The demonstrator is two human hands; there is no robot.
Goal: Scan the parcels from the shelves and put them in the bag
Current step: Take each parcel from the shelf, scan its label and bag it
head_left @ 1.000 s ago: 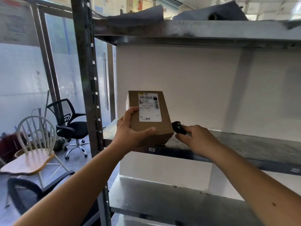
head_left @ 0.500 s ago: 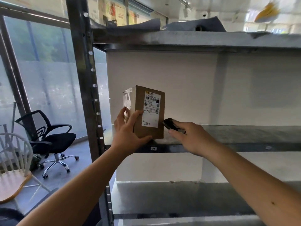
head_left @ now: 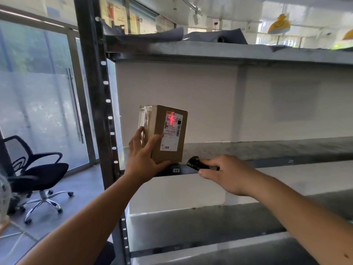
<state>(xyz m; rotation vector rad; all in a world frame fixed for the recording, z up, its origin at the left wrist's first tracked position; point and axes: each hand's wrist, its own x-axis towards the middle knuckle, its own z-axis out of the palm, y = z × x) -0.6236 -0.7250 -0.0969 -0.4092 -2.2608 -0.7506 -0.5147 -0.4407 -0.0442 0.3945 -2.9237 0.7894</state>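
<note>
A brown cardboard parcel (head_left: 168,150) with a white shipping label stands upright at the left end of the metal shelf (head_left: 267,148). My left hand (head_left: 145,157) grips the parcel's lower left corner, thumb across the front and fingers on the taped side. My right hand (head_left: 227,174) holds a small black scanner (head_left: 196,163) just below and right of the parcel, its tip aimed up at the label. A red cross of scanner light glows on the label's barcode (head_left: 172,118). No bag is in view.
The shelf's dark upright post (head_left: 95,104) stands left of the parcel. Grey sheets (head_left: 210,37) lie on the top shelf, and a lower shelf (head_left: 219,217) runs beneath. A black office chair (head_left: 36,173) stands on the floor at left, before a glass door (head_left: 47,111).
The parcel has turned upright with its label facing the scanner. The scanner has dropped lower, and a red light now shows on the label. The view has tilted up.
</note>
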